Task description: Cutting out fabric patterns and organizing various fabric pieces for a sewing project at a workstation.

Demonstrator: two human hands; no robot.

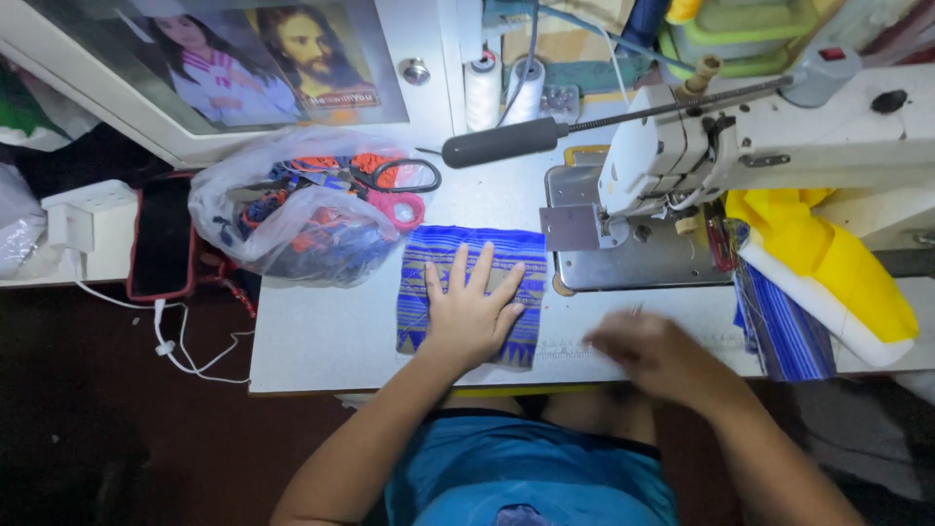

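Left hand (470,314) lies flat and spread on the blue patterned cloth (471,295), at nine o'clock from the sewing machine (740,146); the blurred right hand (651,353) hovers beside it, its grip unreadable. The cloth seems mid-smoothing.

Folded cloth (472,292): royal blue, gold woven bands, zigzag border.
Table (321,331): pale grey-white.
Sewing machine (740,136): off-white, grey metal plate.
Scissors (404,175): black handles; second pair pink.
Plastic bag (282,209): clear, orange and blue contents.
Draped fabric (828,253): yellow and white.
Striped cloth (779,331): blue.
Thread spools (482,93): white.
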